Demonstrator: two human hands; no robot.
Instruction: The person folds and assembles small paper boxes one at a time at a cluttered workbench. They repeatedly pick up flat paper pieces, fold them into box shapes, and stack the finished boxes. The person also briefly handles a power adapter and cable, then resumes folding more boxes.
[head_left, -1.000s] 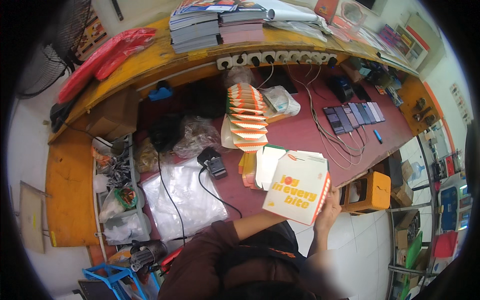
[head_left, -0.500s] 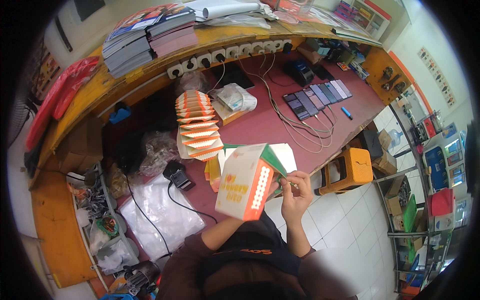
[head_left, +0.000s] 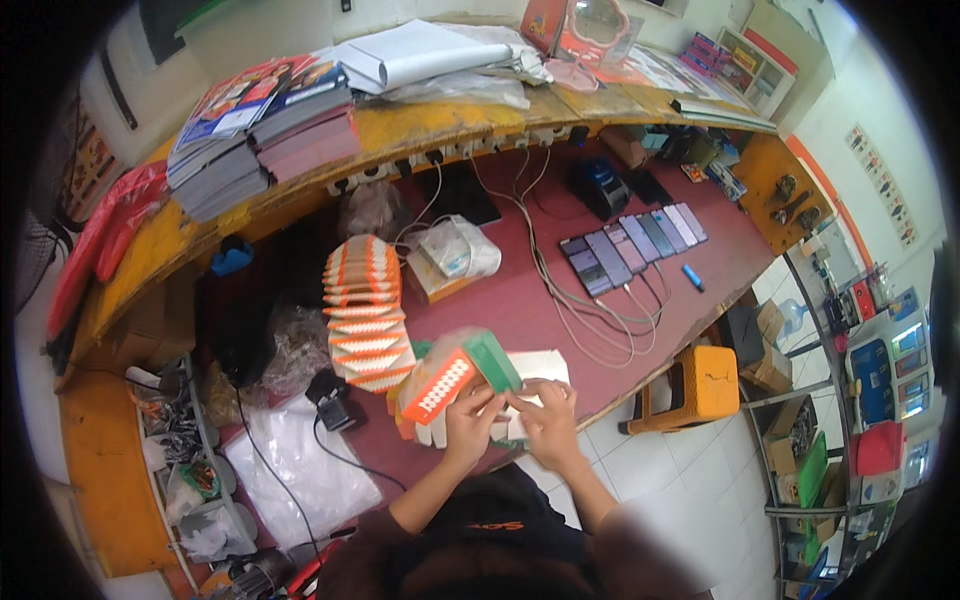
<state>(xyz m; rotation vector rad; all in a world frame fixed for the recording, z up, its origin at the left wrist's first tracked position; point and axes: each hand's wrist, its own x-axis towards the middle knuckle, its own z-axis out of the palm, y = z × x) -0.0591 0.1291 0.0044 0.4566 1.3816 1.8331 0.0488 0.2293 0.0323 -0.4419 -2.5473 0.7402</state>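
Note:
Above the front edge of the maroon desk (head_left: 560, 390) I hold a small cardboard box (head_left: 443, 388), orange with white scalloped dots on one side and green on another. My left hand (head_left: 468, 425) has its fingers closed on the box's lower right edge, near the green panel. Right beside it, my right hand (head_left: 548, 420) pinches the same edge, the fingertips of both hands nearly meeting. White cardboard (head_left: 545, 367) lies partly hidden behind my hands. A row of nested orange-and-white cardboard boxes (head_left: 365, 320) stands just left of the box.
Several phones (head_left: 632, 245) lie in a row with charging cables and a blue marker (head_left: 693, 277). Clear plastic bags (head_left: 305, 475) and a black adapter (head_left: 330, 402) are at the left. Paper stacks (head_left: 225, 165) top the yellow shelf. An orange stool (head_left: 700, 385) stands right of the desk.
The box has been turned and lowered toward the desk, its printed white face no longer toward me. My left hand, mostly hidden before, has come beside the right one. The whole view has shifted.

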